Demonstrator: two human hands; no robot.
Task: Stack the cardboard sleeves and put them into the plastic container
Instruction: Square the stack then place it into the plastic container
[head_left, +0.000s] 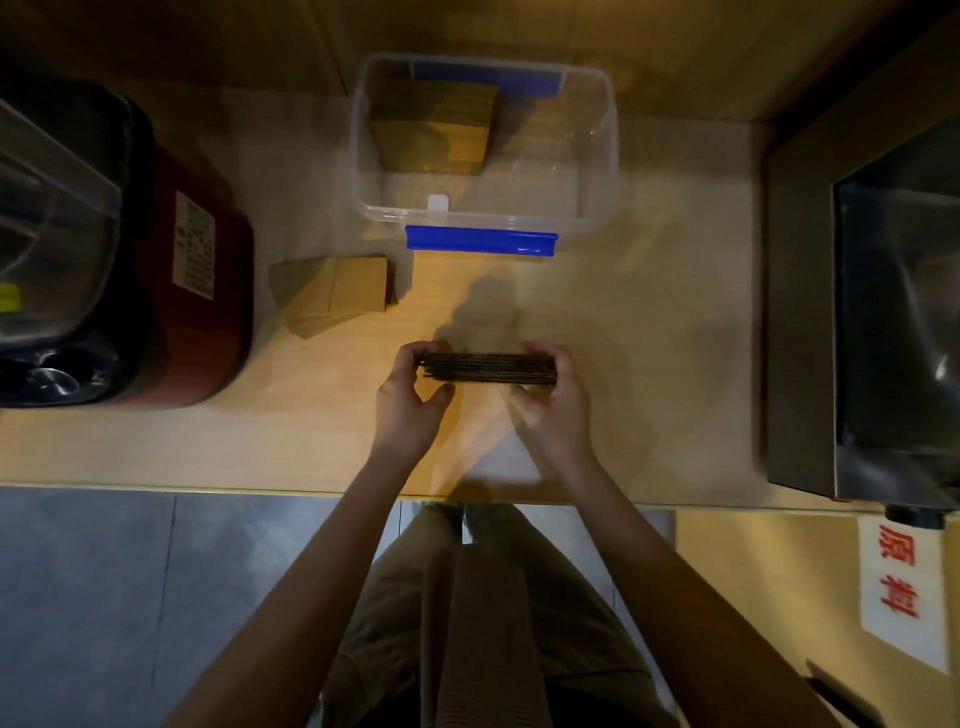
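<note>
Left hand (410, 395): fingers curled, gripping one end of sleeve stack (488, 369).
Right hand (553, 400): opposite end clamped likewise.
Sign (901, 582): red characters "原料".

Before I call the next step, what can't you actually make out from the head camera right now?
- Number of sleeves in the held stack: seen edge-on, dark, ends covered by left hand and right hand.
- Depth of the stack in the plastic container: seen from above only.
- Loose sleeves: overlapping, count unclear.
- Label on the red appliance: too small, blurred.
</note>
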